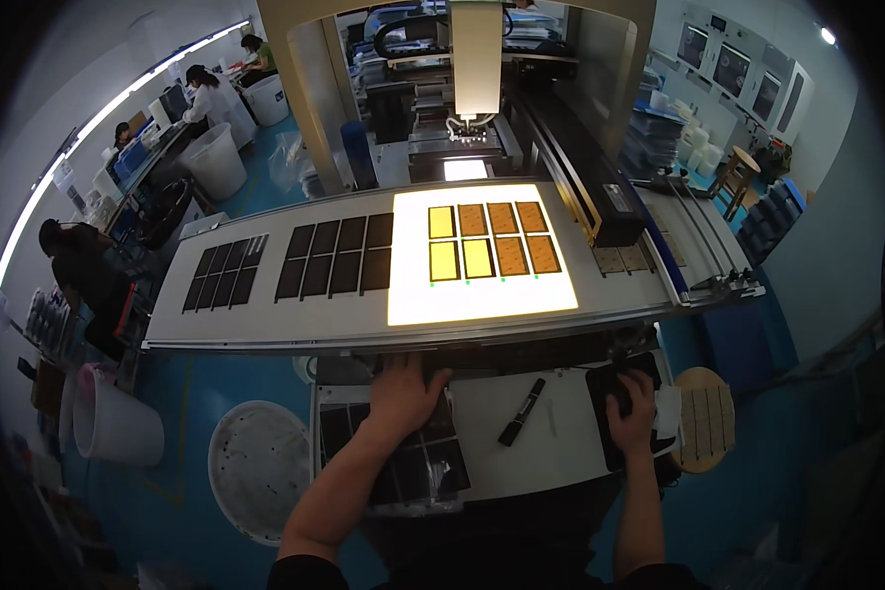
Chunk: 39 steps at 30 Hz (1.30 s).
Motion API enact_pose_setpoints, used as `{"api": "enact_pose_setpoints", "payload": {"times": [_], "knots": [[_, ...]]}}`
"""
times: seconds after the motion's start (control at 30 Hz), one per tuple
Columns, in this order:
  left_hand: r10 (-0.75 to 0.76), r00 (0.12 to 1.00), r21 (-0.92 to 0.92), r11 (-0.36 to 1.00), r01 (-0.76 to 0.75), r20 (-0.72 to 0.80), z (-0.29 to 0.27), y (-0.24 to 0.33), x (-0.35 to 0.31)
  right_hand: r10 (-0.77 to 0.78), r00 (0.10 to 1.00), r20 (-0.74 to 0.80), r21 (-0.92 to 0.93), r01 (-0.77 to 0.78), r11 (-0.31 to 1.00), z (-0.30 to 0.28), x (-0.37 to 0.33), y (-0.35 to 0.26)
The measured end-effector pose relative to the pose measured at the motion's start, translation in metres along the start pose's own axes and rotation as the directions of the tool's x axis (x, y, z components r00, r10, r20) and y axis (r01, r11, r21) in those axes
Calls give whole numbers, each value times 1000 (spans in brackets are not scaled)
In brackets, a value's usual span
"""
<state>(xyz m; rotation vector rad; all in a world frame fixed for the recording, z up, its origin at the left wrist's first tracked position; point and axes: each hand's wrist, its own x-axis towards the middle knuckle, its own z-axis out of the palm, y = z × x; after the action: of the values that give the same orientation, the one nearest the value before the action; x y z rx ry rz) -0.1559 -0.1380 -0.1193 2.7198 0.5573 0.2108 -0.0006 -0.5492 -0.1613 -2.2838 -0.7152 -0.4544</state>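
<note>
My left hand (403, 395) lies with fingers stretched toward the front edge of the machine's table, thumb held apart. Its fingertips are partly hidden in the shade under that edge. Beneath its wrist are dark gridded sheets (433, 472) in clear film. On a black pad (600, 379) my right hand (633, 405) curves over what looks like a dark computer mouse (619, 395), mostly covered by the hand. A black marker pen (522, 413) lies between my hands on the white worktop (541, 462). Beyond them, a bright square lights yellow and orange-brown panels (511, 258) on the machine's long white table (295, 320).
Several dark panels (334, 258) sit left of the lit square. A black rail (600, 211) crosses the table's right side. A round white bin (259, 472) stands at left, a round wooden stool (706, 418) at right. Other people (211, 103) work along the left wall.
</note>
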Motion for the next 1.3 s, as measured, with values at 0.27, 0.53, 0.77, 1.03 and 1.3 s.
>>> {"api": "enact_pose_setpoints", "payload": {"times": [0.27, 0.53, 0.77, 1.03, 1.3], "knots": [[-24, 1000, -17, 1000, 24, 10, -5, 3, 2, 25, 1000, 6, 14, -25, 1000, 0, 2, 0], [-72, 997, 4, 997, 72, -23, -4, 3, 1, -3, 998, 57, 14, 2, 1000, 1, 1, 2], [7, 999, -19, 1000, -8, -42, 1, 0, 1, 2, 1000, -18, 17, -1, 1000, 0, 1, 1], [-76, 997, -1, 997, 76, -24, -1, 2, 1, 3, 999, 51, 4, -3, 1000, 1, 0, 3], [-19, 1000, -41, 999, 19, -12, -2, 2, 1, 26, 1000, -14, 22, -25, 999, 0, 2, 0]]}}
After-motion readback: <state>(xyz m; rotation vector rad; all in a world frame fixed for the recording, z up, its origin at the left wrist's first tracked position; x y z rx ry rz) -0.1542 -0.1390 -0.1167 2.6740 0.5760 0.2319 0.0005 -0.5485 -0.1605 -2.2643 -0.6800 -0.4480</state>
